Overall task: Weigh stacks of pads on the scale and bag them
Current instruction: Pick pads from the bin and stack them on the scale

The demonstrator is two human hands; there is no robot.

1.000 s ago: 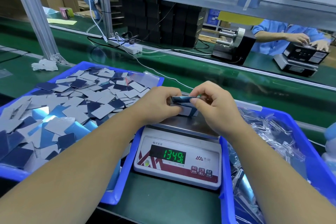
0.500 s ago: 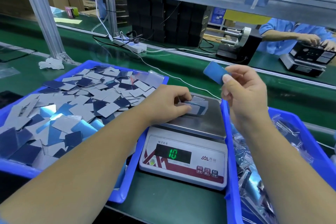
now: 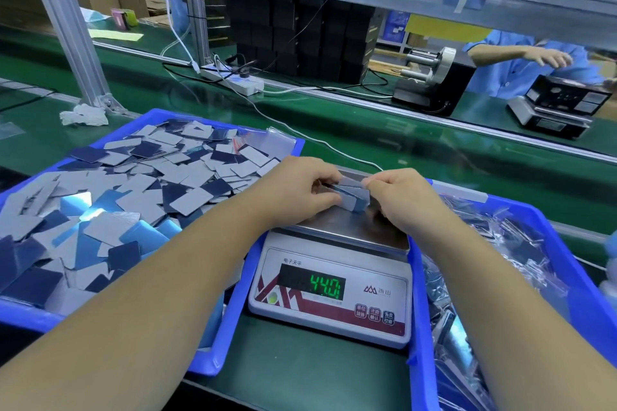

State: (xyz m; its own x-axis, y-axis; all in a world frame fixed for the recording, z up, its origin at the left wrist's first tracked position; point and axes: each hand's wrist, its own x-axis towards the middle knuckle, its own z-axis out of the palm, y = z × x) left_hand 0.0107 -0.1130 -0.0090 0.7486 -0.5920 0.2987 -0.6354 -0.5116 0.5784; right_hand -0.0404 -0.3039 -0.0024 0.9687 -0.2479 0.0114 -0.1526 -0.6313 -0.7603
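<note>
A white digital scale point(image 3: 330, 307) stands between two blue bins, its green display reading 44.0. A small stack of grey and blue pads point(image 3: 352, 195) sits on the steel pan point(image 3: 350, 227). My left hand point(image 3: 300, 190) grips the stack's left end with curled fingers. My right hand point(image 3: 400, 200) pinches its right end. The left blue bin point(image 3: 207, 357) holds several loose grey and blue pads point(image 3: 140, 190). The right blue bin point(image 3: 581, 257) holds several clear bags of pads point(image 3: 500, 277).
A few empty clear bags point(image 3: 277, 140) lie at the left bin's far corner. A power strip point(image 3: 233, 78) and white cable run across the green belt behind. An aluminium post point(image 3: 70, 30) rises at the left. Across the belt another worker's hand point(image 3: 547, 57) hovers over a second scale point(image 3: 551, 110).
My right hand, which had lifted a single blue pad off to the right, has come back down onto the stack. The display went from 10 to 44.0.
</note>
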